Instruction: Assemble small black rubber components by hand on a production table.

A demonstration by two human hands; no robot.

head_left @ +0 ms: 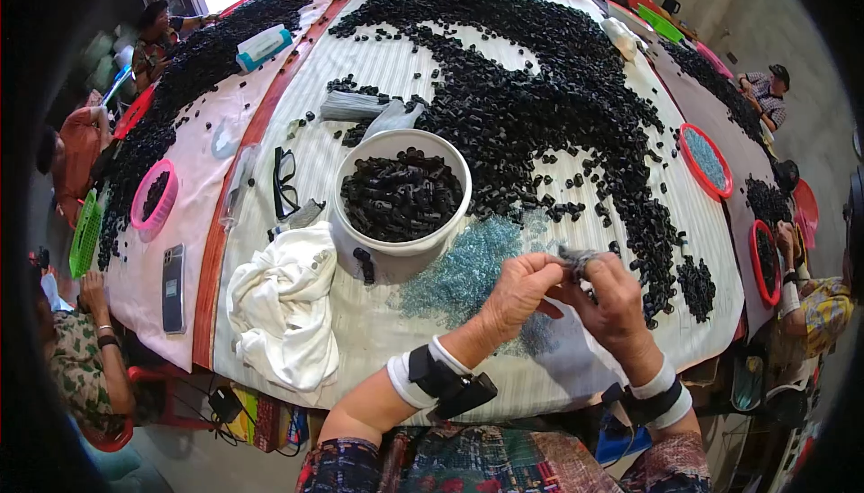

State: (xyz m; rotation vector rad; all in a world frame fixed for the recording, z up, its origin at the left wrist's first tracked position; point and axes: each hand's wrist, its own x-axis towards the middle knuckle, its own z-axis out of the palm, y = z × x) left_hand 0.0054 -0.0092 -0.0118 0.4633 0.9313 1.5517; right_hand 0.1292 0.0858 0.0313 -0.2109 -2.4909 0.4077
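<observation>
My left hand [525, 293] and my right hand [616, 306] meet above the table's front part, fingers pinched. Between their fingertips is a small grey bundle [573, 257], perhaps of cloth or thin strands; the fingers hide part of it. Just left of my hands spreads a pile of small translucent bluish pieces [463, 263]. A white bucket [402, 246] full of black ribbed cylindrical parts [402, 194] stands behind that pile. Many loose black parts [540, 106] cover the table beyond. Two joined-looking black parts [364, 266] lie in front of the bucket.
Left of the bucket lie a crumpled white cloth [283, 304], black-framed glasses [285, 182] and a phone [174, 288]. Grey bundles [353, 106] rest behind it. A red basket [705, 162] holds bluish pieces at right. Other people sit along both sides.
</observation>
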